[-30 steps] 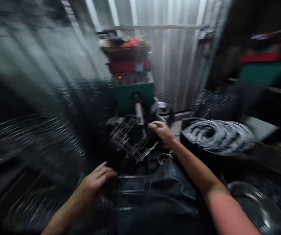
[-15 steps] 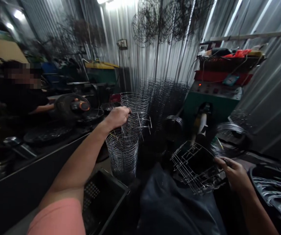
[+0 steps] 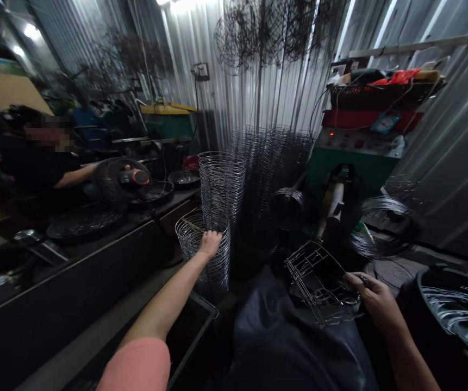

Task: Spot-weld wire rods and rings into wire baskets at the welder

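My left hand (image 3: 211, 243) is closed at the right rim of the nearer tall stack of thin wire rings (image 3: 201, 266). Its curled fingers touch the top rings; what they grip, if anything, is hidden. Just behind stands a second stack of wire rings (image 3: 222, 184). My right hand (image 3: 374, 293) is closed on the right edge of a bent wire frame (image 3: 315, 271), with crossing wires and a curved top. The frame sits above the dark apron (image 3: 291, 336) over my lap. A small dark piece shows between the right thumb and fingers.
A black tub of loose wires (image 3: 425, 304) stands at far right. A green machine (image 3: 364, 157) with a red light is ahead. Wire coils (image 3: 380, 217) lie beside it. A fan (image 3: 123, 176) and a person in black (image 3: 33, 157) are left. A dark crate (image 3: 201, 331) sits below my left arm.
My left hand has come down and nearer, from the far ring stack to the near one. The pronged wire piece by it is out of sight. The right hand shifted slightly left, still gripping the frame.
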### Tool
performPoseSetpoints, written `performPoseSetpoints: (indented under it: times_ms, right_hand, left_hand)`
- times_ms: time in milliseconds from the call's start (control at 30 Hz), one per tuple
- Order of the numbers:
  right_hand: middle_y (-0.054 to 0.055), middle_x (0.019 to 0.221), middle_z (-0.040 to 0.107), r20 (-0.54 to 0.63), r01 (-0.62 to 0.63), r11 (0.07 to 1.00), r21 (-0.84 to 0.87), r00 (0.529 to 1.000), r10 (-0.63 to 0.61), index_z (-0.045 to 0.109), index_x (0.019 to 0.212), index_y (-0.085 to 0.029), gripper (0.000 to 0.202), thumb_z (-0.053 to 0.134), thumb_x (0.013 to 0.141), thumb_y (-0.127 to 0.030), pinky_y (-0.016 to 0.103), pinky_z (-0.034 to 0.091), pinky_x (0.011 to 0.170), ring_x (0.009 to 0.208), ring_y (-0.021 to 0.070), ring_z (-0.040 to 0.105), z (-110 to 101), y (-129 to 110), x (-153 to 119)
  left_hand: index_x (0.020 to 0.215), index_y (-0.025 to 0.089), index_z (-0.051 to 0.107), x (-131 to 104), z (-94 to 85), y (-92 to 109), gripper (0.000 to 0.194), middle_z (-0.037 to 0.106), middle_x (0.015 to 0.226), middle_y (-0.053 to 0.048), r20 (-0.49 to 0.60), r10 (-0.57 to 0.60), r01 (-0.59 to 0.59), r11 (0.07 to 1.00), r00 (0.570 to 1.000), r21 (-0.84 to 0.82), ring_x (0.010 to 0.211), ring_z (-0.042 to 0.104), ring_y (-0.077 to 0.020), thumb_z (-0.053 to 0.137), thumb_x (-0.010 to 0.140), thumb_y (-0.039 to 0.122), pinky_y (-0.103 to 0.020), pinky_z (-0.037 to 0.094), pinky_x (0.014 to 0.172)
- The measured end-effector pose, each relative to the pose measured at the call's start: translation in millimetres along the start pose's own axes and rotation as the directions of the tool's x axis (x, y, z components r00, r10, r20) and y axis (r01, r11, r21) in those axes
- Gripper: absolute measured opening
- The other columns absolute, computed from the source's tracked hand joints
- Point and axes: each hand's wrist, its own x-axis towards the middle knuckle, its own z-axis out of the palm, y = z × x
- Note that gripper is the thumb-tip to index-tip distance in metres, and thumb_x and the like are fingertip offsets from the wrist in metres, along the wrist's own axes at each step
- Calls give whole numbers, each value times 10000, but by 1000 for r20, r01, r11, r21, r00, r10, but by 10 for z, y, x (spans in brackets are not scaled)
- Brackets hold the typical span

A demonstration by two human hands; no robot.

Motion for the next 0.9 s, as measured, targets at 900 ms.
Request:
performPoseSetpoints:
  times_ms: [900]
  right_hand:
    - [10, 653, 634, -155, 80, 996, 41, 985, -73, 690, 717, -171, 296, 629, 729, -460, 245, 432, 602, 620, 144, 553, -11, -120, -410]
  left_hand:
    - [1273, 129, 490, -174, 493, 1072, 519, 639, 1099, -183, 335, 133, -27, 953, 933, -303, 1045, 582, -303, 411, 885, 465, -441, 399, 901]
